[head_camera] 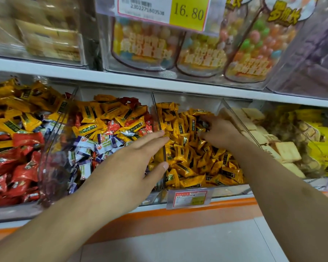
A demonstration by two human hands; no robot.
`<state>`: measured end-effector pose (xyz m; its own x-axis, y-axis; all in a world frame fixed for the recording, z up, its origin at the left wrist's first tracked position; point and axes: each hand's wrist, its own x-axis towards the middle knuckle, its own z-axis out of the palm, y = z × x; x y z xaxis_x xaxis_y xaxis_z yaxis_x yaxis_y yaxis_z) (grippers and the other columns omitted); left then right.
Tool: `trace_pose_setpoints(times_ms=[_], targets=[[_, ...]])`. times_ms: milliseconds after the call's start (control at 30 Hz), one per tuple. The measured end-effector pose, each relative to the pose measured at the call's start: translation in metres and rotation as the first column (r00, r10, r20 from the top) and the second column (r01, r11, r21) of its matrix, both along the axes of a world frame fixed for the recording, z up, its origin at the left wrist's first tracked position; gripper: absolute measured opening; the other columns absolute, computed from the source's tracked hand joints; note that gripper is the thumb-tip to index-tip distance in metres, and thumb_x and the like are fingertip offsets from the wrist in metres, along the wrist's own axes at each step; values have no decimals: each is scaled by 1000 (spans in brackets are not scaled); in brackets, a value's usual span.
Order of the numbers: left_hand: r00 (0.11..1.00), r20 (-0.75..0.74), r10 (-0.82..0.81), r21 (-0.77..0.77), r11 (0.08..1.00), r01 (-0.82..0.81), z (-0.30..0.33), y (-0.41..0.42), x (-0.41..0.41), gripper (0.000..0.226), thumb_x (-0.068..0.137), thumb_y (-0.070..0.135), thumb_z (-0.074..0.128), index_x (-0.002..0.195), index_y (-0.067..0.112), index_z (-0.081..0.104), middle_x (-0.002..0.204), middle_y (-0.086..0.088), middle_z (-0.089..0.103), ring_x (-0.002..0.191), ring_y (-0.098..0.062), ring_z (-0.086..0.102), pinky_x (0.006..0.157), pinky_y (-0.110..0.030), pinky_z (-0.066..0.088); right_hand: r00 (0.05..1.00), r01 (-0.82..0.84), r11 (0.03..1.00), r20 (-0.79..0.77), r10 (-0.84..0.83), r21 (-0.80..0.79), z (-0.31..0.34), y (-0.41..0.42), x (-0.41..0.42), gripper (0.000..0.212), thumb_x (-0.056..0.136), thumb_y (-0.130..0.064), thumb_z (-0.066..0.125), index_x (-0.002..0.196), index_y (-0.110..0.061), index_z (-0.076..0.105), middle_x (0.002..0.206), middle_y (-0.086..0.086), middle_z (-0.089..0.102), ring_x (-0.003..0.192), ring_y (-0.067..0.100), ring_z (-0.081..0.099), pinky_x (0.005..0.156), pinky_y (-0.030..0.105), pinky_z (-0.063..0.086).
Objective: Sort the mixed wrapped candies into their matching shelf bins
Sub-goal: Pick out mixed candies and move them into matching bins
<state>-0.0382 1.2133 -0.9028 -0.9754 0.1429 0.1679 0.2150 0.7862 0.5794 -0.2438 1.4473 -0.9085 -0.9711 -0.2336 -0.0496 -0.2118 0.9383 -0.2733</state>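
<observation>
From my feed, the left hand (129,163) reaches in from the lower left of the frame, forearm running diagonally up toward the centre. Its fingers are straight and spread flat, tips lying over the clear divider (160,129) between the mixed bin (110,133) and the yellow-candy bin (193,148); it holds nothing that I can see. The right hand (219,131) comes in from the lower right, forearm angled up and left, and sits in the upper part of the yellow-candy bin with its fingers curled down among the yellow candies (184,154). I cannot tell whether it has pinched one.

The yellow candies are small oblong packets lying every way, many with their long axis tilted upward to the right. The mixed bin at centre left holds yellow, red and white-and-purple wrappers jumbled together. At far left sits a bin of red candies (13,167) under more yellow ones.
</observation>
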Motion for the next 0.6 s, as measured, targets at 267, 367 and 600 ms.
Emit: trace_pose_setpoints(times_ms=[267, 367, 600], targets=[[1000, -10, 7, 0, 1000, -7, 1, 1, 1, 59, 100, 56, 43, 156, 52, 23, 157, 46, 2, 145, 12, 20, 118, -22, 29, 997, 30, 982, -70, -43, -187, -4, 6, 5, 36, 93, -19, 78, 127, -24, 70, 97, -11, 60, 77, 4, 57, 58, 18, 43], [1000, 1, 5, -8, 1000, -5, 2, 1, 1, 59, 101, 56, 43, 156, 52, 22, 157, 46, 2, 146, 12, 19, 119, -23, 28, 990, 36, 967, -123, -69, -252, -3, 7, 11, 18, 91, -17, 79, 108, -23, 75, 86, -19, 48, 71, 1, 53, 55, 15, 41], [1000, 16, 9, -21, 1000, -8, 7, -3, -1, 57, 103, 50, 46, 156, 50, 25, 158, 42, 9, 147, 11, 16, 116, -16, 18, 977, 23, 929, -190, -100, -369, 16, 11, 38, 10, 91, -22, 76, 95, -28, 69, 92, -6, 68, 65, 4, 67, 46, 14, 42]])
